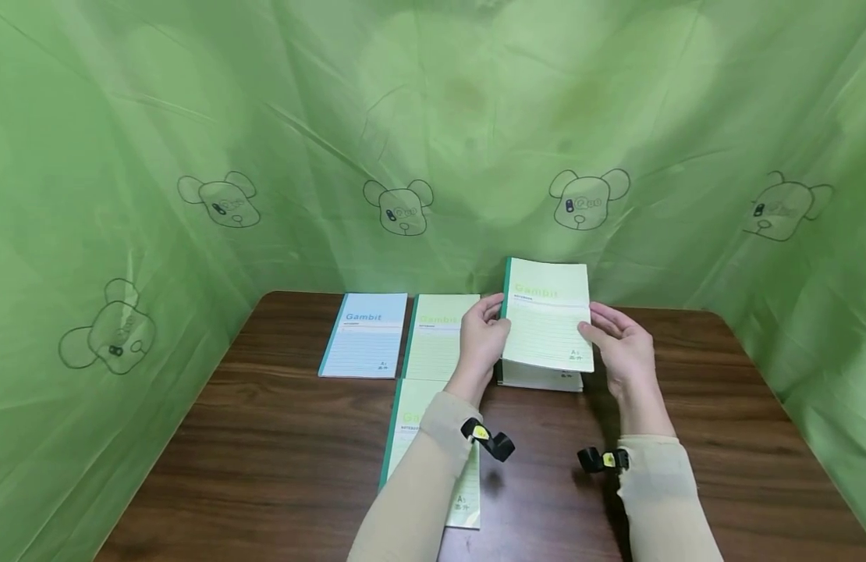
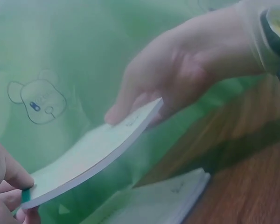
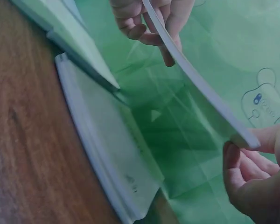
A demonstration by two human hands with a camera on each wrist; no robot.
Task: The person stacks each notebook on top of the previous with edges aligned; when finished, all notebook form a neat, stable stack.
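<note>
Both hands hold up a pale green notebook (image 1: 548, 320) with a dark green spine, bowed slightly between them. My left hand (image 1: 484, 339) pinches its spine edge, thumb on the cover and fingers beneath. At the opposite edge my right hand (image 1: 621, 347) grips it the same way, thumb on top. Below the raised notebook lies a small stack of notebooks (image 1: 541, 378), mostly covered by it in the head view. In the right wrist view a gap shows between the held notebook (image 3: 200, 88) and the stack (image 3: 102, 140).
Left of the stack lie a green notebook (image 1: 440, 355) and a blue notebook (image 1: 364, 336), side by side. Another green notebook (image 1: 422, 421) lies nearer, partly under the left forearm. A green curtain (image 1: 299, 117) with bear drawings surrounds the brown wooden table (image 1: 264, 460).
</note>
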